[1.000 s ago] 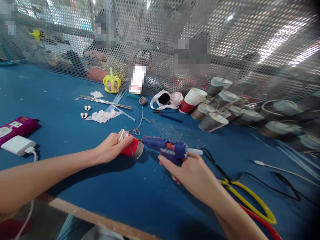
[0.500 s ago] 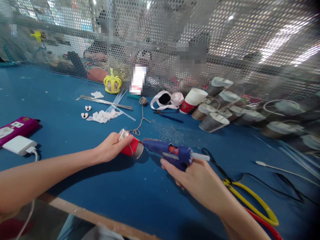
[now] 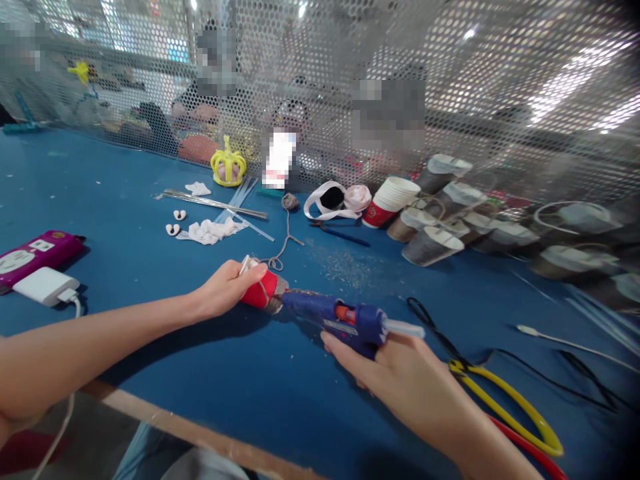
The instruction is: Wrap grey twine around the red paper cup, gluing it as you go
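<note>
My left hand (image 3: 227, 287) is closed around a red paper cup (image 3: 261, 291), tipped on its side with its white rim to the left. Grey cord is wound around the cup's right end. My right hand (image 3: 385, 363) grips a blue glue gun (image 3: 335, 317) with a clear glue stick coming out of its back. The gun's nozzle is at the cord-wrapped end of the cup; whether it touches cannot be made out. A strand of grey cord (image 3: 287, 233) runs from behind the cup to a small ball of cord (image 3: 289, 202).
At the right lie yellow-and-red-handled pliers (image 3: 520, 407) and a black cable (image 3: 550, 377). Several cord-wrapped cups (image 3: 433, 245) and stacked paper cups (image 3: 393, 202) stand behind. A yellow crown (image 3: 229, 167) and phone (image 3: 280, 159) are by the mesh panel. A purple power strip (image 3: 43, 257) lies left.
The glue gun's nozzle has shifted slightly left and down along the cord-wrapped end. My left hand still holds the cup in nearly the same place. The whole view has shifted a little.
</note>
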`<action>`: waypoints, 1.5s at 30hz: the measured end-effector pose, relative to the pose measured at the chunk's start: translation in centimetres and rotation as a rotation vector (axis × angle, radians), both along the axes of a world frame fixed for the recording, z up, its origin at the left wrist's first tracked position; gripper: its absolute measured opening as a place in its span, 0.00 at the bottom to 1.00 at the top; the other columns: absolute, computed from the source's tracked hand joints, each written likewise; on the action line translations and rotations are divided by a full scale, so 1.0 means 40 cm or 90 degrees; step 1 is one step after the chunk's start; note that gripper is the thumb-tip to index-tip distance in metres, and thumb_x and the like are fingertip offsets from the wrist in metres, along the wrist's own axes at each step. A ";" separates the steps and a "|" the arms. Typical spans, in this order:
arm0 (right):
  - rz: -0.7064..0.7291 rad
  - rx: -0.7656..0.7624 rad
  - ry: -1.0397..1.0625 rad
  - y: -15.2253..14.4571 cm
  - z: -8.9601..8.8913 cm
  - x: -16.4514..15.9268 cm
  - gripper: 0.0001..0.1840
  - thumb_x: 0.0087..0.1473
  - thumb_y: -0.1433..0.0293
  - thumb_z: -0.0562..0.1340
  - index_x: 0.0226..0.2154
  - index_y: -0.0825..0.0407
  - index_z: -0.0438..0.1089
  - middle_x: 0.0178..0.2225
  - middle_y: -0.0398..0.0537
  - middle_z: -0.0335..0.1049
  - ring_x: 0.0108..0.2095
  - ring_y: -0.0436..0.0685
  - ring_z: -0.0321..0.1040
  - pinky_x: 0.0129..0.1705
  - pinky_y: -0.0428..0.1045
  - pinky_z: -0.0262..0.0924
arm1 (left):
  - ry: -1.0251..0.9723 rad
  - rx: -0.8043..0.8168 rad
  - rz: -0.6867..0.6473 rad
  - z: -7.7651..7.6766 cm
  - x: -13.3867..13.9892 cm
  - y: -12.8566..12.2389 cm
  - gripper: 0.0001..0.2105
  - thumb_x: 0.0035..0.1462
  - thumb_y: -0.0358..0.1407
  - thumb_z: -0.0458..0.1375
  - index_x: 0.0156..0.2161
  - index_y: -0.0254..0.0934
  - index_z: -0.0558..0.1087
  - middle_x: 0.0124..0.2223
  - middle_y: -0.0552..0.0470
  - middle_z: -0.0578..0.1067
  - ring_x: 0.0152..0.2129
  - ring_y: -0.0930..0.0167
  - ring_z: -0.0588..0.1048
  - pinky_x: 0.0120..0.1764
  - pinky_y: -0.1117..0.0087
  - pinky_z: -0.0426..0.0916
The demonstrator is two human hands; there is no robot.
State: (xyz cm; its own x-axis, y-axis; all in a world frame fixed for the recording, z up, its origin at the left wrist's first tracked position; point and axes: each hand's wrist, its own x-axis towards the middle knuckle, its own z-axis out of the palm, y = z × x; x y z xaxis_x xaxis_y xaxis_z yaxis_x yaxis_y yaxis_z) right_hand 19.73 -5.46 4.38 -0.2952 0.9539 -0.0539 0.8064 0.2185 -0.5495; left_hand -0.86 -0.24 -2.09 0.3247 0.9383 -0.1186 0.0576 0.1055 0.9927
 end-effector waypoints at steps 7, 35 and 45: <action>-0.009 0.006 0.011 -0.001 -0.013 0.003 0.12 0.47 0.65 0.53 0.16 0.49 0.59 0.10 0.38 0.54 0.11 0.48 0.51 0.14 0.44 0.50 | 0.031 0.010 0.019 -0.010 0.001 0.001 0.23 0.52 0.50 0.49 0.25 0.28 0.71 0.22 0.50 0.72 0.18 0.75 0.66 0.24 0.76 0.59; -0.076 -0.055 -0.006 0.031 -0.016 0.014 0.19 0.50 0.58 0.53 0.19 0.53 0.66 0.11 0.40 0.60 0.13 0.50 0.61 0.19 0.45 0.59 | 0.225 0.209 -0.046 -0.005 -0.005 -0.020 0.22 0.57 0.47 0.42 0.17 0.35 0.52 0.19 0.58 0.50 0.18 0.78 0.48 0.20 0.75 0.45; -0.080 -0.054 -0.017 0.034 -0.014 0.006 0.19 0.50 0.57 0.53 0.20 0.53 0.65 0.11 0.39 0.59 0.13 0.50 0.60 0.18 0.45 0.57 | 0.251 0.187 -0.036 -0.013 -0.007 -0.019 0.22 0.56 0.48 0.42 0.17 0.36 0.49 0.18 0.58 0.47 0.17 0.78 0.46 0.19 0.74 0.43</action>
